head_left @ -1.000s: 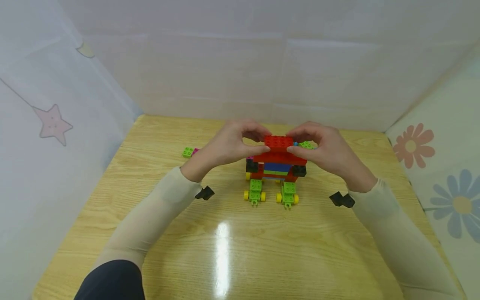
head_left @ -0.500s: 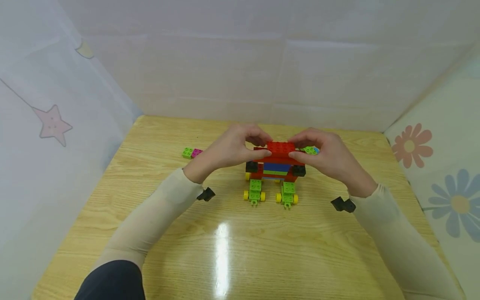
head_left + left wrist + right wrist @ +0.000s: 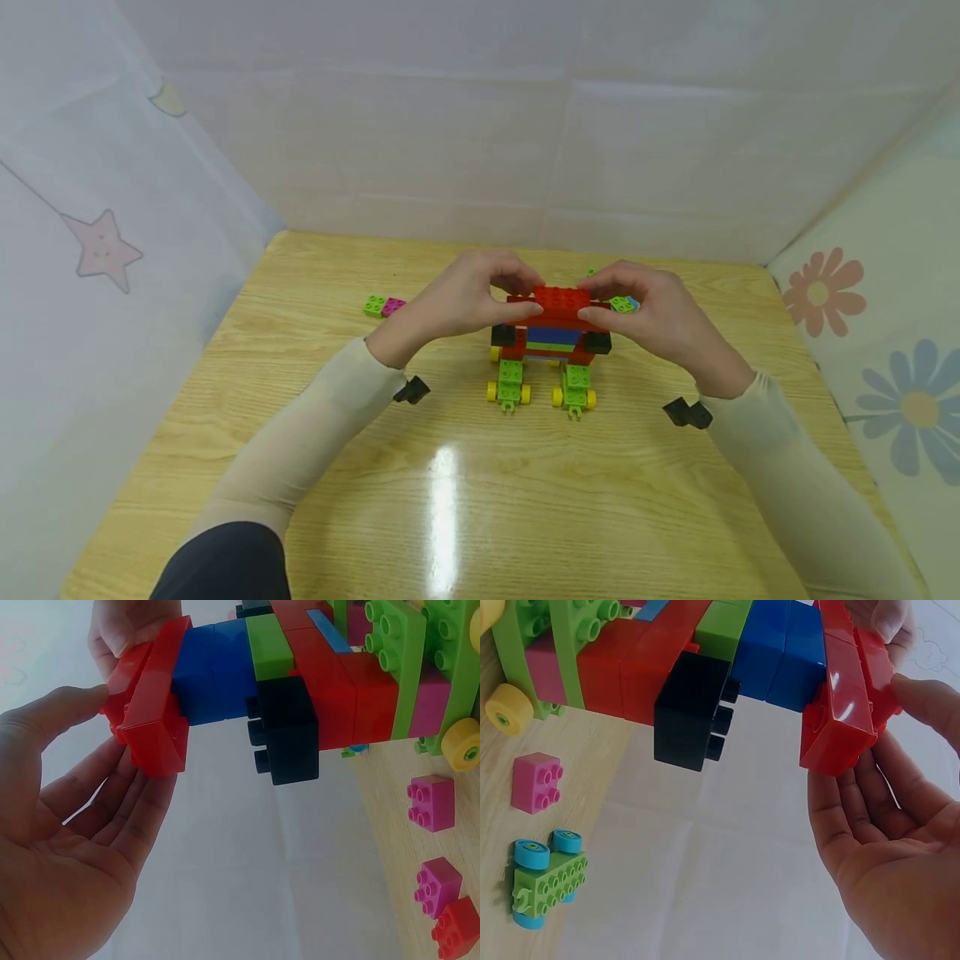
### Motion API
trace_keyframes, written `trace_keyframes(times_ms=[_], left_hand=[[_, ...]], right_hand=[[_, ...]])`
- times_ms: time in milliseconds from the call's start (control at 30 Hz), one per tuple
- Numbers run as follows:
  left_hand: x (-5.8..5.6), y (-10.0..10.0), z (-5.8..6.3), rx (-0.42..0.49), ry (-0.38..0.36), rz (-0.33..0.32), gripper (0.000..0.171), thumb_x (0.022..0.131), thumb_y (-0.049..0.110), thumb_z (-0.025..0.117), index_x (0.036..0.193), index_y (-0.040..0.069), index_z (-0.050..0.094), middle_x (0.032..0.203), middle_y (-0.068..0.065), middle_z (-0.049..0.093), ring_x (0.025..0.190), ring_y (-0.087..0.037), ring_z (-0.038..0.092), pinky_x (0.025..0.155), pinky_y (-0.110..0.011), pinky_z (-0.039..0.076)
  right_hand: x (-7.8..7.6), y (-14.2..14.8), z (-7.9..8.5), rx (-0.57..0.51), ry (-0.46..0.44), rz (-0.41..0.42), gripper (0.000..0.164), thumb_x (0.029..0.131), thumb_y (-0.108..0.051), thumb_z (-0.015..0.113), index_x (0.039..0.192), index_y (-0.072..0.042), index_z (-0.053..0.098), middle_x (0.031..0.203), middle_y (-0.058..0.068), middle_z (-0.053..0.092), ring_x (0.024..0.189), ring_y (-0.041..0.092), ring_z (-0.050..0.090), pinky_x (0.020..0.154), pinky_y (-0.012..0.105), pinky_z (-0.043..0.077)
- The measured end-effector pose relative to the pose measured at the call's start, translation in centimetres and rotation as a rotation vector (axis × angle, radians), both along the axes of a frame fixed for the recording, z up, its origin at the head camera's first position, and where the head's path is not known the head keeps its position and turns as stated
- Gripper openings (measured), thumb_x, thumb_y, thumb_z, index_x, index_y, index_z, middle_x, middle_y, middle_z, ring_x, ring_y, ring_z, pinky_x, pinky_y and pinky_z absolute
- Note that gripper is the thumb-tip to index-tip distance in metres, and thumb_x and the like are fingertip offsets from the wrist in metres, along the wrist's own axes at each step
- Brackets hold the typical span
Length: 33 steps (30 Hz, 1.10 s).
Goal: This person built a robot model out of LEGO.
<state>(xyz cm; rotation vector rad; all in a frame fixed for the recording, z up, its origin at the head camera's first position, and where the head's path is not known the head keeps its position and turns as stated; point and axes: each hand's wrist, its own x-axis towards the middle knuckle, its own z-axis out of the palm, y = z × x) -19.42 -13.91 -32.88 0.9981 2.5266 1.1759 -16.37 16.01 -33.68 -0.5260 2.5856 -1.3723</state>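
A toy building-brick model stands on the wooden table, with green wheeled bases point(image 3: 576, 382) at its foot. Blue bricks point(image 3: 214, 671) form its middle, and a black brick point(image 3: 692, 711) juts out at the side. Across the top runs a wider red layer point(image 3: 154, 701). Seated against that layer is a red brick point(image 3: 562, 298) with studs up. My left hand point(image 3: 476, 292) pinches its left end between thumb and fingers. At its right end, my right hand point(image 3: 641, 302) pinches it likewise. Fingers of both hands also lie against the red layer in the wrist views.
Left of the model lie a green brick point(image 3: 375, 306) and a magenta brick point(image 3: 393, 307). Pink bricks point(image 3: 431, 804) and a loose red brick point(image 3: 456, 930) show in the left wrist view. A green base with blue wheels point(image 3: 547, 881) sits right of the model. White cloth walls surround the table.
Both hands have shifted slightly right and down with the red brick. It stood higher and farther left a second ago, and now sits lower on the red layer.
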Motion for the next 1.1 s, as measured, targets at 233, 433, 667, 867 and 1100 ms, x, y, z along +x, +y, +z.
trace_keyframes(times_ms=[233,433,667,867,1100], left_hand=[[0.1,-0.1,0.1,0.001,-0.018,0.002,0.03,0.102,0.027,0.085,0.128,0.013,0.081,0.123,0.0,0.08,0.11,-0.016,0.078,0.109,-0.04,0.063],[0.2,-0.1,0.1,-0.008,-0.011,0.008,0.03,0.101,0.024,0.086,0.128,0.013,0.08,0.122,0.0,0.081,0.109,-0.016,0.078,0.109,-0.04,0.063],[0.3,0.1,0.2,-0.03,-0.026,0.014,0.032,0.1,0.025,0.087,0.128,0.012,0.08,0.123,-0.002,0.081,0.109,-0.017,0.079,0.109,-0.041,0.063],[0.5,0.1,-0.1,-0.026,-0.005,0.004,0.03,0.1,0.023,0.088,0.127,0.012,0.08,0.12,-0.001,0.081,0.105,-0.015,0.078,0.108,-0.044,0.064],[1.0,-0.4,-0.6,0.011,0.034,0.017,0.029,0.1,0.023,0.087,0.127,0.011,0.08,0.118,-0.002,0.081,0.103,-0.017,0.077,0.107,-0.044,0.064]], right_hand=[[-0.2,-0.1,0.5,0.034,0.018,0.018,0.029,0.101,-0.025,0.087,0.129,-0.021,0.081,0.129,0.001,0.078,0.117,0.022,0.074,0.11,0.058,0.055],[-0.3,-0.2,0.8,0.059,0.006,0.024,0.028,0.1,-0.026,0.088,0.126,-0.021,0.081,0.127,0.0,0.079,0.115,0.021,0.074,0.106,0.056,0.056],[-0.5,-0.1,0.8,0.063,-0.031,0.027,0.031,0.099,-0.029,0.089,0.127,-0.019,0.081,0.127,0.003,0.079,0.118,0.025,0.073,0.106,0.057,0.056],[-0.2,-0.2,0.2,0.029,-0.05,0.028,0.031,0.1,-0.027,0.088,0.128,-0.017,0.081,0.128,0.004,0.078,0.116,0.024,0.074,0.102,0.046,0.058],[-0.1,-0.5,-0.5,-0.023,-0.03,0.046,0.031,0.1,-0.025,0.088,0.128,-0.014,0.079,0.13,0.006,0.075,0.119,0.024,0.074,0.096,0.029,0.061]])
